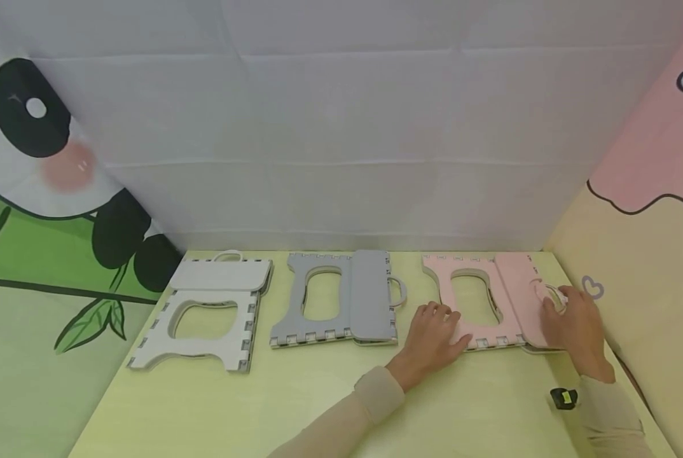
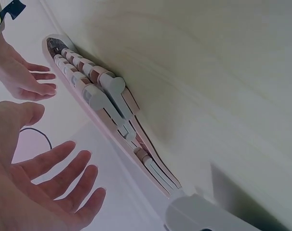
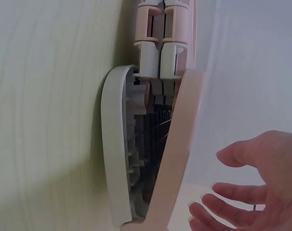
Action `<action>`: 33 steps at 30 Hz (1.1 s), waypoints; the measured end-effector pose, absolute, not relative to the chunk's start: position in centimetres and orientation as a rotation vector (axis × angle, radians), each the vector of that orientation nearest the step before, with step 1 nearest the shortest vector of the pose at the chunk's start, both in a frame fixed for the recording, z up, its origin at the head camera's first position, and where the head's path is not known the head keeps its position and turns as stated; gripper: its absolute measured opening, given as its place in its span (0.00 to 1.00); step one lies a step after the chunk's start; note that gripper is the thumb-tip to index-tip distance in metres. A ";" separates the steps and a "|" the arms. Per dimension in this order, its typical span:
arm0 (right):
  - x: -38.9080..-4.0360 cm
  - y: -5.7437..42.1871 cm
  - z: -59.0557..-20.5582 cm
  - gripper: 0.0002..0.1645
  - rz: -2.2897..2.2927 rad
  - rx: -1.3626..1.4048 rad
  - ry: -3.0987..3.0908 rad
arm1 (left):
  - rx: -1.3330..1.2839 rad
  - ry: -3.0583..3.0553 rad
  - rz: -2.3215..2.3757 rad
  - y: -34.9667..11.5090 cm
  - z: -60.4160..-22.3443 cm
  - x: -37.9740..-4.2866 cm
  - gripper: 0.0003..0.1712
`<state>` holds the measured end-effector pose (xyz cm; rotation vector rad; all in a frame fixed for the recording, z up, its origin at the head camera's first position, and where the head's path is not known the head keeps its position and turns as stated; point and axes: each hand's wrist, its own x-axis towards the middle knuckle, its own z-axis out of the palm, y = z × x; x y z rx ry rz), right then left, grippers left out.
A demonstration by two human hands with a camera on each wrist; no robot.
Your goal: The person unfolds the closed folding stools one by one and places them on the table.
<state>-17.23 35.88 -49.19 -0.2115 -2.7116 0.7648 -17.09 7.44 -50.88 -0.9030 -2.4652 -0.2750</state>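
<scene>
The pink folding stool (image 1: 513,296) is lying flat on the surface (image 1: 233,413), its long axis running left to right; my right grip (image 1: 577,324) is spanning its right end, my left grip (image 1: 432,334) its near left corner, both loosely spread, clasping nothing.

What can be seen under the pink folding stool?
Beneath the pink folding stool is the yellowish table, whose surface shows through the stool's large opening. Whatever the solid panels cover cannot be seen.
</scene>
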 end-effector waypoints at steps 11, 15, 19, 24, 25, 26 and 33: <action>-17.4 36.6 -49.5 0.32 0.790 -0.276 -2.793 | -0.925 -2.513 -0.226 8.7 -50.9 -17.1 0.22; -17.6 37.0 -49.7 0.34 0.797 -0.287 -2.818 | -0.935 -2.526 -0.192 9.3 -51.1 -17.1 0.23; -17.8 37.4 -49.9 0.36 0.810 -0.314 -2.840 | -0.934 -2.514 -0.144 9.7 -51.4 -17.2 0.24; -17.9 37.8 -50.0 0.37 0.815 -0.334 -2.867 | -0.931 -2.493 -0.136 10.0 -51.7 -17.3 0.24; -18.0 37.8 -50.0 0.37 0.815 -0.336 -2.870 | -0.934 -2.496 -0.141 10.1 -51.8 -17.3 0.24; -18.0 37.9 -50.1 0.37 0.815 -0.335 -2.871 | -0.937 -2.502 -0.144 10.2 -51.8 -17.3 0.24; -18.3 38.2 -50.4 0.37 0.821 -0.328 -2.889 | -0.965 -2.545 -0.152 10.7 -52.1 -17.4 0.25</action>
